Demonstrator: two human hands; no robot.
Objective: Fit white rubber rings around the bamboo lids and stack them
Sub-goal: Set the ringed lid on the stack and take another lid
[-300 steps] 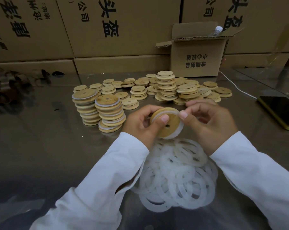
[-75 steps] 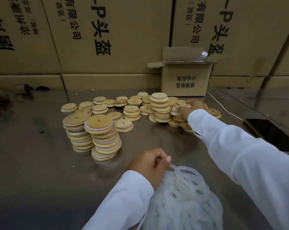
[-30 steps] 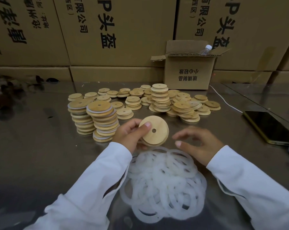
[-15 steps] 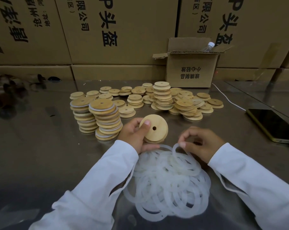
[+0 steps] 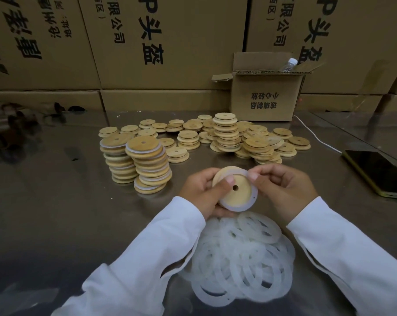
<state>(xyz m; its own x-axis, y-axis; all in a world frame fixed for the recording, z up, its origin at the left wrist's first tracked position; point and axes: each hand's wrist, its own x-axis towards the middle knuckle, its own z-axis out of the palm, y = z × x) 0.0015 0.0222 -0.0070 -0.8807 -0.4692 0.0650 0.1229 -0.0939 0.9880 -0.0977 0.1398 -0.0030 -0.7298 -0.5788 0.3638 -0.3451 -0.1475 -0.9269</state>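
Centre of the frame: left hand [image 5: 203, 192] holds one bamboo lid [image 5: 237, 197] tilted toward the camera, above the surface [image 5: 56, 201]. The grip is curled round the lid's left edge, thumb on the face just left of the centre hole, fingers behind. A white ring [image 5: 253, 199] sits round the lid's lower and right rim; its upper part is at the fingertips of the right hand [image 5: 281, 188]. The right grip is a narrow pinch on the ring at the lid's upper right edge, other fingers curled. Whether the ring is seated all the way round cannot be told.

Lower centre, under the hands: ring pile [image 5: 243, 254], loose and overlapping, flat on the surface. Both forearms wear white sleeves [image 5: 129, 270].

Left of centre: two ringed stacks [image 5: 152, 165], tall, touching side by side, the nearer one leaning a little. Upper centre: bare lids [image 5: 227, 133] in low stacks and scattered singles, one taller stack in the middle.

Upper right: small open box [image 5: 265, 96] with a bottle [image 5: 289, 64] sticking out. White cable [image 5: 316, 137] runs from beside it toward a phone [image 5: 379, 172] lying flat at the right edge. Large cartons [image 5: 170, 42] with printed characters fill the back.
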